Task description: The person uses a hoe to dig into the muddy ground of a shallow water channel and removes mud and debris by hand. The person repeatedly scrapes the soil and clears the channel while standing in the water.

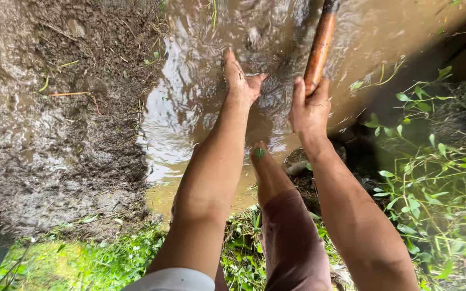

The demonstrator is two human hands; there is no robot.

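Over the shallow brown muddy water (200,108), two bare hands and one bare foot can be counted, together with one long orange-brown wooden handle (319,48). That handle is seen rising from the right hand toward the far edge of the water, its upper end cut off by the frame. The right hand (309,110) is closed around the handle's lower end, fingers wrapped on the wood and thumb laid alongside, with the forearm stretched straight out over the near edge of the water. The left hand (241,81) is held flat and spread, fingers together and thumb out, nothing being gripped; its fingertips are at or just in the rippled surface, beside the handle. The left arm is extended fully, a pale sleeve edge (171,280) being visible at its near end. Between the two forearms, one foot (260,153) is pointed toward the water, with a small green leaf stuck on it. Left of the water lies one bank of wet dark mud (55,124). Right of the water, leafy green weeds (432,183) are spread.
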